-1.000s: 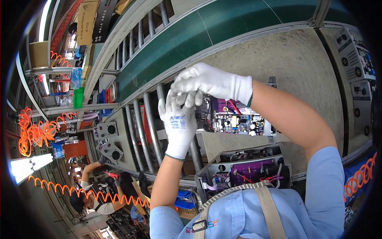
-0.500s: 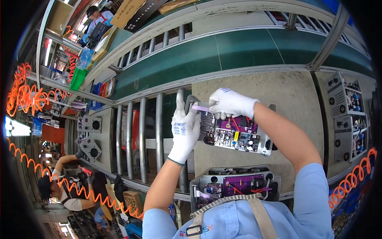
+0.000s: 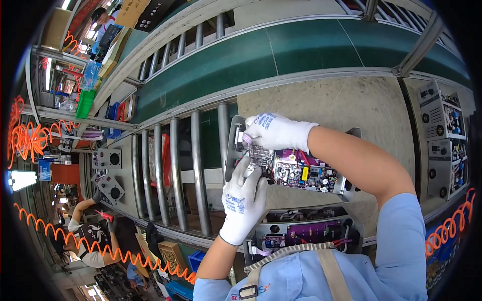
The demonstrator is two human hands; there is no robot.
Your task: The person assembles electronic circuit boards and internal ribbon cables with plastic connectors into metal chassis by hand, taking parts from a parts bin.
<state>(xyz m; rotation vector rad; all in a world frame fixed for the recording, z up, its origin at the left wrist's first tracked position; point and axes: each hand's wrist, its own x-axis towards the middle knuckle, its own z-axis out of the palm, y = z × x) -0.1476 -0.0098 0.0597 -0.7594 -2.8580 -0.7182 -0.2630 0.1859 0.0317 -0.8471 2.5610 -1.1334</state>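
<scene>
While a board-filled grey metal chassis lies beneath it, the right hand pinches flat lilac cable. Nearer, the left hand is half-open.

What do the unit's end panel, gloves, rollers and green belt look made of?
Panel: probably sheet metal, grey and matt; thin, flat, crisp edges. Painted or bare, can't tell.
Gloves: likely knit fabric, white and matt; soft creases. Any coating is unclear.
Rollers: polished metal, likely steel; bright streaks run lengthwise.
Belt: rubber or plastic; smooth, low sheen.
</scene>
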